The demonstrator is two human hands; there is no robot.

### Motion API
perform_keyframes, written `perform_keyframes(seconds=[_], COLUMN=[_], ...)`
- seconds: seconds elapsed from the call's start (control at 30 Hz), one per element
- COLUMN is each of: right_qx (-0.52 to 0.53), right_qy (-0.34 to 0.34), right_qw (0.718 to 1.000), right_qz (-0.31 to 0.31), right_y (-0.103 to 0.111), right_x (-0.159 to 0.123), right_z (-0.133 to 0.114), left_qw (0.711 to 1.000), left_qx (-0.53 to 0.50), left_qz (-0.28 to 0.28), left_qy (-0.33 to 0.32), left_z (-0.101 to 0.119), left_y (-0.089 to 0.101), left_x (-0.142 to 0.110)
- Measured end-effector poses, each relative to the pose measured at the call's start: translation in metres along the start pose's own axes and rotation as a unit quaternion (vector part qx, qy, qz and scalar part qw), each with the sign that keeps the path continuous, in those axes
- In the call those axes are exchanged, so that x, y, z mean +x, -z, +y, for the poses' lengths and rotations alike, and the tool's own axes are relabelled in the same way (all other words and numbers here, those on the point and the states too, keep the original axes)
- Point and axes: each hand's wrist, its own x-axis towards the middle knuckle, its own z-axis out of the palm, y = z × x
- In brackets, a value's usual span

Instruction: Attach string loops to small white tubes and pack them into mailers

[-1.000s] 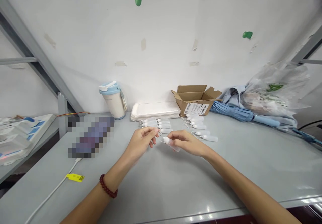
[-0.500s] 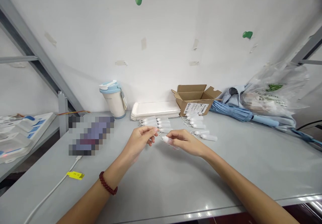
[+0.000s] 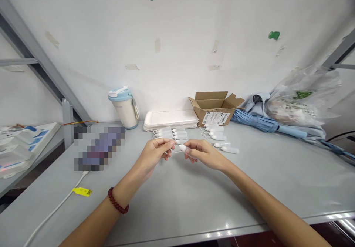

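Note:
Both hands meet above the middle of the grey table. My right hand is closed round a small white tube-shaped piece, whose tip points left. My left hand pinches a thin white string or loop at that tip; a dark red bead bracelet sits on its wrist. Just beyond the hands lie two groups of similar white pieces: one behind the left hand, another behind the right hand.
At the back stand a blue-lidded cup, a stack of white trays and an open cardboard box. A folded blue umbrella and plastic bags fill the back right. A white cable with a yellow tag runs front left.
Both hands drifted slightly away from me and closer together; the white piece in the right hand now touches the left hand's fingertips.

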Motion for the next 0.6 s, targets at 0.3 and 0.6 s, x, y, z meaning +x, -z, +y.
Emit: perform_keyframes(seconds=[0.3, 0.6], right_qx=[0.002, 0.008], right_qy=[0.001, 0.002], right_qw=[1.000, 1.000], right_qz=[-0.006, -0.012], right_y=[-0.0008, -0.0012], right_x=[-0.0005, -0.0003], right_z=[-0.0013, 0.0003], left_qw=[1.000, 1.000], left_qx=[-0.013, -0.019], left_qz=[-0.013, -0.010], left_qy=[-0.004, -0.007], left_z=[0.0011, 0.0012], left_y=[-0.0007, -0.0014], left_x=[0.0010, -0.0003])
